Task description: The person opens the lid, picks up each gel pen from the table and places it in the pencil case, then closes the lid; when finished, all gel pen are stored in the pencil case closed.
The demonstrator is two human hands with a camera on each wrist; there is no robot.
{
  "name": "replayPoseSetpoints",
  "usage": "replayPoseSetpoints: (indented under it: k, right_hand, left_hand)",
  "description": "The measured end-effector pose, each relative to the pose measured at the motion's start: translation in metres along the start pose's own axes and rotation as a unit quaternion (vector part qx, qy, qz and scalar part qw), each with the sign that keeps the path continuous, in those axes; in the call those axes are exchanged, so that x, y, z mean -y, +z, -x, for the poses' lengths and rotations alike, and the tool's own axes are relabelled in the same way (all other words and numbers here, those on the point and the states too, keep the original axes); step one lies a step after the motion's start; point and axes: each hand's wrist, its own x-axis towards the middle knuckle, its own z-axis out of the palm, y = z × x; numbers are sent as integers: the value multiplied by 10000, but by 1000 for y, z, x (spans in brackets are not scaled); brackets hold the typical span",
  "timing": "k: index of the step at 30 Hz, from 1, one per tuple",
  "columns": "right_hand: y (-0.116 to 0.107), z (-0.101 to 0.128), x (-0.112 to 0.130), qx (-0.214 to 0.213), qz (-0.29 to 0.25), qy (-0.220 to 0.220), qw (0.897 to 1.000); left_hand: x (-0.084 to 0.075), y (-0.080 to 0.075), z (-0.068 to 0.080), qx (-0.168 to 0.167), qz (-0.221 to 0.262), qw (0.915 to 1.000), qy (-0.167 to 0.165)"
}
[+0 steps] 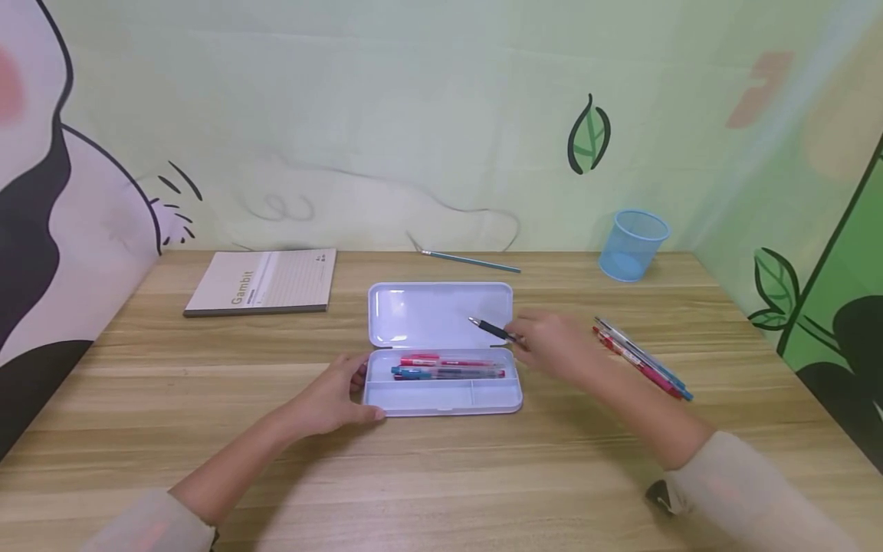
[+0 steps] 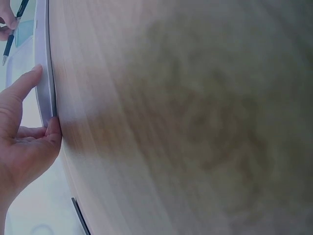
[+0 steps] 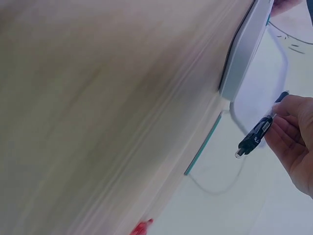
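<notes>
A slim black pen is being carried over to the open pale lilac plastic pencil case, so the step in hand reads as loading pens into the case one at a time. The right hand pinches the pen near its rear end between thumb and fingertips, holding it above the raised lid and just past the back edge of the tray. The pen's long axis runs roughly left to right across the wooden surface, tilted a little: its free end points left and slightly away from the person, toward the middle of the lid. In the right wrist view the black pen juts out from the fingers with its end clear of everything.

The left hand rests against the case's left end, thumb along the front corner and fingers curled lightly round the side, bracing it; the left wrist view shows the thumb and a fingertip touching that edge.

The long back compartment already holds red and blue pens lying lengthwise. To my eye the next move calls for lowering the black pen level, turning it to lie parallel with those, and letting go only once it sits inside the compartment wall. More red and blue pens wait on the surface to the right
</notes>
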Motion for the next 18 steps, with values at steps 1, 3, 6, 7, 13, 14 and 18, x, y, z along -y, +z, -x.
replayPoseSetpoints:
  k: [1, 3, 6, 7, 13, 14, 18]
  right_hand:
    - [0, -1, 2, -2, 30, -49, 10000]
    - [1, -4, 4, -10, 52, -164, 9999]
    - [4, -9, 8, -57, 109, -369, 9992]
    - [5, -11, 10, -64, 130, -449, 9989]
    - [9, -18, 20, 14, 257, -704, 9972]
    - [10, -20, 22, 45, 256, -708, 9972]
    - [12, -26, 31, 244, 260, -700, 9969]
  left_hand:
    - [0, 0, 0, 1, -4, 10000, 10]
    - [0, 0, 0, 5, -11, 10000, 24]
    - [0, 0, 1, 0, -14, 10000, 20]
    - [0, 1, 1, -4, -15, 10000, 6]
    - [0, 1, 1, -3, -4, 10000, 5]
    - [0, 1, 1, 4, -2, 10000, 27]
    - [0, 0, 1, -2, -4, 10000, 76]
